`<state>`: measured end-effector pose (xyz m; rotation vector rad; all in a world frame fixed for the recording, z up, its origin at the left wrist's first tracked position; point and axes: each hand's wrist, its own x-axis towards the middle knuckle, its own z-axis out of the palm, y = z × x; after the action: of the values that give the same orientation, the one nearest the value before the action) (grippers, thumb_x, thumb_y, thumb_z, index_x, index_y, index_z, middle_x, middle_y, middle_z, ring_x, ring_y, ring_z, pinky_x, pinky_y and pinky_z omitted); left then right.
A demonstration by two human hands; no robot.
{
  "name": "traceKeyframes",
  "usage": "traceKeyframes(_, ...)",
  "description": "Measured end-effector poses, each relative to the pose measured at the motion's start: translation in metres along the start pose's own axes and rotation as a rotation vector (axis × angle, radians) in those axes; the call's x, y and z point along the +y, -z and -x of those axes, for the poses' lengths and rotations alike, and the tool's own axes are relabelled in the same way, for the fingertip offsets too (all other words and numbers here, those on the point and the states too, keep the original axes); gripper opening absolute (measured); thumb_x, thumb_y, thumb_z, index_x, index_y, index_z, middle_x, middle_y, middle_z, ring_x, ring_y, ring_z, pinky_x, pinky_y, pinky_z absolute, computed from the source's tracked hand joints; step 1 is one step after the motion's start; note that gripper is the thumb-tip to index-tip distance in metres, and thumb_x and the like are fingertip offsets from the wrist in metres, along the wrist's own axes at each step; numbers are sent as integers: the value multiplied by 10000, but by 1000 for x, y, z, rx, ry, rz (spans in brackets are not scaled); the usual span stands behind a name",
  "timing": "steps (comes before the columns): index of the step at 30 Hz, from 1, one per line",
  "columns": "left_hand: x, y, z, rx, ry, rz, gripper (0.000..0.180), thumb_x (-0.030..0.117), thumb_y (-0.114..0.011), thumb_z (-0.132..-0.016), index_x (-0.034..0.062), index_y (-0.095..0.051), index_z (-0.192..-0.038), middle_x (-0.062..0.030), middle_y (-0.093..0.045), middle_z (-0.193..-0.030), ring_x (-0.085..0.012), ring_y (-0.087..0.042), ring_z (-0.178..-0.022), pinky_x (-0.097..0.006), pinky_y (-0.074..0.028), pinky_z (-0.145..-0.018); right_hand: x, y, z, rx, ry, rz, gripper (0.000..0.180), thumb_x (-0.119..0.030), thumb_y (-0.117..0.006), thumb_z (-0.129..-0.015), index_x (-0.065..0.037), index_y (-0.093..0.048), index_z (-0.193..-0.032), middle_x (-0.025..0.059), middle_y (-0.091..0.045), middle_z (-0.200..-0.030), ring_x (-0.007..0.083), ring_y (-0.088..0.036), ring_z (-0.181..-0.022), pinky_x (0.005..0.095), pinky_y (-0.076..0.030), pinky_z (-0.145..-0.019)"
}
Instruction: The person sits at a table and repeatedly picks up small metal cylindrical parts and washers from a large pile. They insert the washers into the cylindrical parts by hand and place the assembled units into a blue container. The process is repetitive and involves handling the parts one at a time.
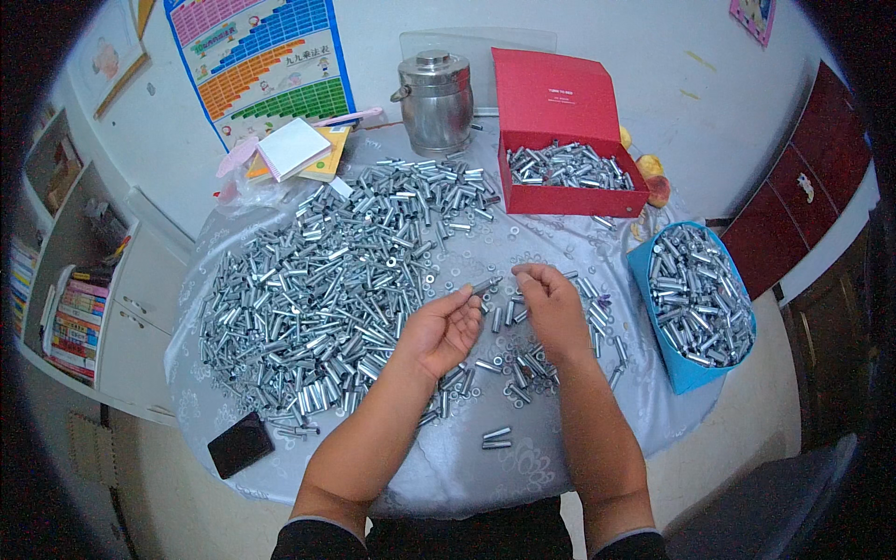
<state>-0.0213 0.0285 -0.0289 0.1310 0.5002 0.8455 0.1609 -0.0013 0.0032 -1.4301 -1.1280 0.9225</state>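
My left hand (441,338) pinches a metal expansion bolt (486,286) between thumb and forefinger, its thin end pointing right. Just beyond that end is my right hand (558,315), fingers curled together; whatever they may hold is hidden. Beneath and around both hands lie loose metal sleeves (509,313) and small washers (497,360). A broad heap of silvery bolts and sleeves (317,271) covers the left side of the table. Two separate sleeves (497,444) rest close to the front edge.
An open red box (574,203) of metal parts stands at the back right. At the right edge is a blue bin (667,345) full of bolts. A steel canister (437,107), a white pad (293,147) and a black phone (241,445) share the cloth-covered table (411,476).
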Motion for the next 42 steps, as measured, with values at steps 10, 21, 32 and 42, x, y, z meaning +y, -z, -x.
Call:
traceKeyframes(10,-1,-4,1,62,-36,-10,128,105,-577,-945,-11,-612,-906,-96,-686,-782,-162,-669,-630,-233,-580,-545,16,6,-2,-210,-197,-752,365,86,-419,-882,155,-475,-1237,243,-547,-1254,303,-559,-1184,353,-428,-1063)
traceKeyframes(21,-9,-10,5,72,-130,-271,130,143,-659,-905,18,-624,-909,-85,-682,-800,-145,-658,-665,-253,-560,-597,13,-4,3,-196,217,-404,502,82,-444,-914,56,-362,-1409,202,-430,-1438,290,-444,-1323,365,-358,-1106)
traceKeyframes(32,-10,-12,7,60,-171,-308,158,157,-656,-911,2,-632,-929,-84,-684,-813,-140,-657,-670,-242,-556,-600,7,-10,10,-168,336,-252,525,112,-399,-896,48,-360,-1416,211,-467,-1408,275,-463,-1311,361,-366,-1093)
traceKeyframes(42,-12,-16,7,110,-196,-299,135,140,-648,-912,14,-616,-947,-90,-687,-807,-147,-667,-645,-238,-551,-543,9,-13,12,-49,487,55,500,100,-401,-888,0,-457,-1375,224,-555,-1312,300,-558,-1216,351,-422,-1030)
